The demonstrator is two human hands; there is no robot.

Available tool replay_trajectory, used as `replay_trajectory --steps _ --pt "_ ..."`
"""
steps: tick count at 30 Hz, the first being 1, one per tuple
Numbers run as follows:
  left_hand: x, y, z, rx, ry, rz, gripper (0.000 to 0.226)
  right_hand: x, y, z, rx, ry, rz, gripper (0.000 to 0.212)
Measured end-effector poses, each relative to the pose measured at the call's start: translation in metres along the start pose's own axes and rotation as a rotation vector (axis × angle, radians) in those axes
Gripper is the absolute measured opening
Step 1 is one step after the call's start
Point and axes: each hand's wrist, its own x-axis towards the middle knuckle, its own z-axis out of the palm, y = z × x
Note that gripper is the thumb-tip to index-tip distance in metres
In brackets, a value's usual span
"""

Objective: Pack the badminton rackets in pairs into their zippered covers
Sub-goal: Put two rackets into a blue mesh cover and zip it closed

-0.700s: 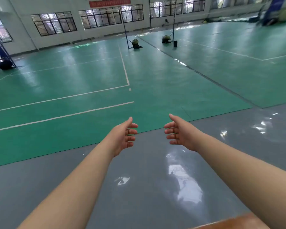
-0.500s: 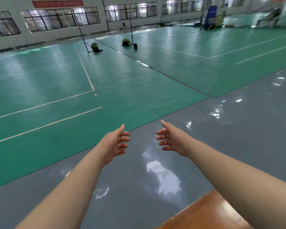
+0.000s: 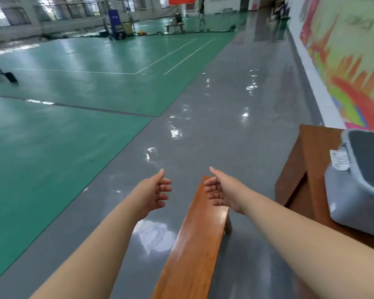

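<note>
Two hands (image 3: 152, 192) (image 3: 224, 190), wooden bench (image 3: 194, 251), glossy green court (image 3: 58, 152)

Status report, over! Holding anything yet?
Left hand grip open, empty. Right hand grip open, empty. No rackets or covers in view. Wooden bench just ahead.

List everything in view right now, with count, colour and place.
court: one expanse, green with white lines, left and ahead
floor: one strip, grey, glossy, centre
bench: one, orange-brown wood, bottom centre
table: one, dark brown wood, right
tub: one, grey, on the table
mural: one, multicoloured, right wall
banner: one, red, top centre, far end
hands: two, bare, open and empty; left hand over the floor, right hand above the bench end
</note>
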Motion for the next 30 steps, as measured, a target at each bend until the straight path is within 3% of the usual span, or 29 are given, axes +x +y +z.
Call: replay_trajectory --steps 6,17,24,30 --pt "0.035 0.001 0.148 0.145 -0.228 -0.033 0.046 -0.044 0.046 -0.139 0.127 0.216 -0.026 0.044" --pt "0.038 -0.067 0.42 0.508 -0.57 -0.148 0.045 -0.159 0.17 -0.353 0.446 0.588 0.015 0.029" --pt "-0.003 -0.092 0.542 0.786 -0.777 -0.076 0.045 -0.236 0.248 -0.44 0.593 0.813 0.03 0.03" --pt "-0.034 -0.124 0.613 0.949 -0.929 -0.079 0.049 -0.307 0.315 -0.462 0.765 0.974 0.051 0.021"
